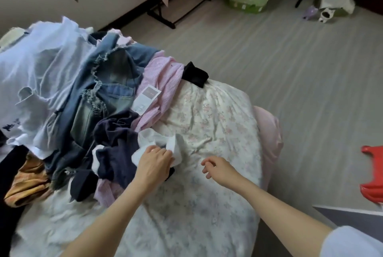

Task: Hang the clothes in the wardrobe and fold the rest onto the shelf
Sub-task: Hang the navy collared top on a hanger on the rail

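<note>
One crumpled white cotton garment (163,142), lying on the floral bedspread (207,115) at six o'clock of the clothes heap, is gripped by the curled left hand (154,160), while the right hand (217,168) hovers at three o'clock, loosely curled, holding nothing.

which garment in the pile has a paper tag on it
The pink striped shirt: a white paper tag lies on it, beside the denim. No other garment shows one.

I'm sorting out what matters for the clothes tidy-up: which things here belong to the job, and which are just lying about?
Part of the job:
white garment, held by the left hand
navy garment
denim piece
pink striped shirt
pale blue shirt
right hand, free above the bedspread

Lying about:
green basket
red plastic item
</note>
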